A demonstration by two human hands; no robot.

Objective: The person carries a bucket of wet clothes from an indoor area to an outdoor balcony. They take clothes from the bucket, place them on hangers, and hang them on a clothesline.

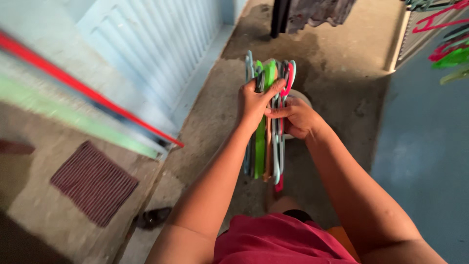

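1. Bundle of plastic hangers: a stack of green, teal, orange, grey and red hangers pressed flat together, held out in front of the body above the concrete floor, hooks pointing away from the person and the long bodies hanging down toward the red shirt.
2. Left hand: its grip is closed around the upper part of the bundle, the fingers wrapped over the green and grey hangers just under the hooks.
3. Right hand: it sits against the right side of the bundle, touching it; the thumb and forefinger pinch at the teal and red hangers, a narrow grip on the stack's edge.
4. Just behind the right hand a pale round object shows on the floor, mostly hidden; what it is cannot be told.
5. More hangers, red and green, hang at the upper right beside a blue wall.
6. At the left lie a dark ribbed mat and a corrugated pale-blue panel; blurred red and green bars cross in front of them.
7. Dark cloth hangs at the top edge.
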